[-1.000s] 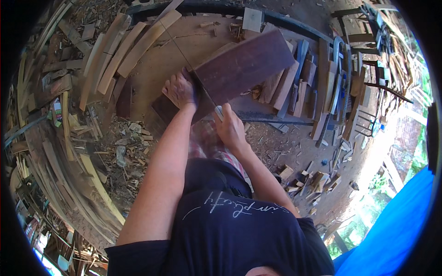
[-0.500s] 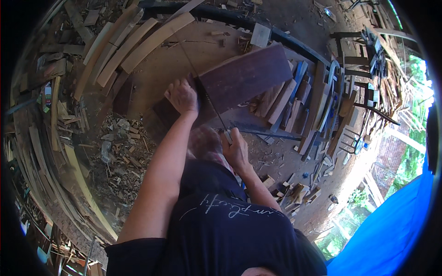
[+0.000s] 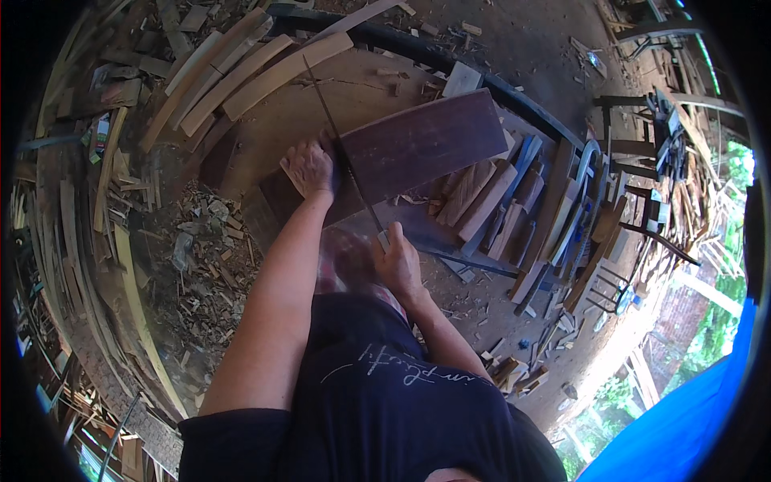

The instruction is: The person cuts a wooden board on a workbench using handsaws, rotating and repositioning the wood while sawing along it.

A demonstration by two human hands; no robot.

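A wide dark reddish-brown wooden board [image 3: 430,136] lies slanted over a low work surface in front of me. My left hand [image 3: 309,169] rests on its left part, fingers bent over the far edge. Closed around the handle of a handsaw [image 3: 359,186] is my right hand [image 3: 399,263], on the near side of the board. The saw's long narrow blade crosses the board just right of my left hand, its tip reaching past the far edge. How deep the blade sits in the wood I cannot tell.
Long pale planks [image 3: 285,76] lie at the far left of the work surface. Several wood blocks [image 3: 490,201] are lined up right of the board. Offcuts and chips [image 3: 213,277] cover the ground at left. A blue sheet [image 3: 683,402] hangs at lower right.
The view has shifted slightly. My right hand and the saw handle appear a little farther left. My left hand stays on the board, and both hands keep their hold.
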